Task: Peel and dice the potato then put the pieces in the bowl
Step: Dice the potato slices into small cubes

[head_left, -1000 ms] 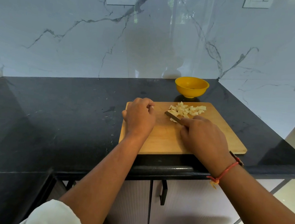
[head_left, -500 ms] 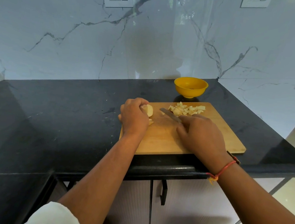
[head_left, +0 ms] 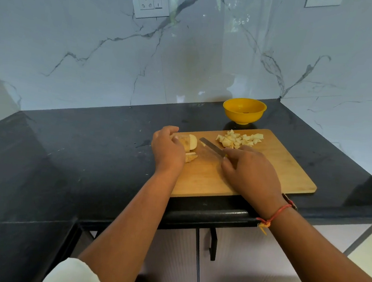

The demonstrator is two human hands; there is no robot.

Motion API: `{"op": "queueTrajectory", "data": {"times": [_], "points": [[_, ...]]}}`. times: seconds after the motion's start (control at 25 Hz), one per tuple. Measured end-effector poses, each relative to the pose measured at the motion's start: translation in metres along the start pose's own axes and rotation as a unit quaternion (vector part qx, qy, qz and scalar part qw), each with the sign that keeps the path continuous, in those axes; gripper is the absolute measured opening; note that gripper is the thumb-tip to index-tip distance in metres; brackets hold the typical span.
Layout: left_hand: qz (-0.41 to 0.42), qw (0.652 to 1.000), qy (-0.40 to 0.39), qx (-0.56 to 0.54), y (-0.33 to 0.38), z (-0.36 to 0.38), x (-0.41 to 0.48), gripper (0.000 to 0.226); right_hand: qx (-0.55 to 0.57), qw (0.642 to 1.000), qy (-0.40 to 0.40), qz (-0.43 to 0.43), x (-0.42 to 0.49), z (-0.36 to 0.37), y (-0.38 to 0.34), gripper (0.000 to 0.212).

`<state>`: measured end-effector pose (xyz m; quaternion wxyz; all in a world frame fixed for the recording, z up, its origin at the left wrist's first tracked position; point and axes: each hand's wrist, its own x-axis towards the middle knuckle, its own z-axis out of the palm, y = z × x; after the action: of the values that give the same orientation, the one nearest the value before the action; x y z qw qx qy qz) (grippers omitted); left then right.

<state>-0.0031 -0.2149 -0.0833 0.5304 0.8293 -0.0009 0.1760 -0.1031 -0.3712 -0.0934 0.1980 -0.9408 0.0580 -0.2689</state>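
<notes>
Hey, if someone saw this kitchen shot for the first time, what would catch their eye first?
Probably the bright yellow bowl on the black counter, just behind the wooden cutting board. Then the pale pile of diced potato at the board's far edge, and the hands: the left hand holds a larger potato chunk, the right hand grips a knife aimed at it.
</notes>
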Motion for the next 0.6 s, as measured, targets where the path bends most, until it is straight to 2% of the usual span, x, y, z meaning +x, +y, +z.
{"op": "queueTrajectory", "data": {"times": [0.08, 0.16, 0.28, 0.36, 0.52, 0.6], "points": [[-0.06, 0.995, -0.008, -0.077, 0.0, -0.006, 0.003, 0.028, 0.008, 1.0, -0.002, 0.003, 0.0, 0.001, 0.001, 0.032], [-0.086, 0.989, -0.023, -0.114, -0.002, -0.014, 0.008, 0.025, 0.015, 1.0, -0.005, 0.002, 0.0, 0.001, 0.001, 0.033], [-0.062, 0.992, -0.085, -0.068, -0.004, -0.029, 0.011, 0.022, 0.017, 1.0, -0.003, 0.004, 0.0, 0.001, 0.001, 0.034], [-0.017, 0.994, -0.112, 0.008, -0.007, -0.034, 0.007, 0.019, 0.014, 1.0, -0.005, 0.006, 0.0, 0.0, 0.002, 0.034], [0.142, 0.977, -0.044, 0.153, -0.011, -0.029, -0.011, 0.015, 0.013, 0.999, 0.02, 0.034, 0.001, 0.002, 0.004, 0.031], [0.22, 0.96, -0.051, 0.165, -0.001, -0.017, -0.019, 0.018, 0.019, 0.997, 0.053, 0.061, 0.002, 0.001, 0.005, 0.028]]}}
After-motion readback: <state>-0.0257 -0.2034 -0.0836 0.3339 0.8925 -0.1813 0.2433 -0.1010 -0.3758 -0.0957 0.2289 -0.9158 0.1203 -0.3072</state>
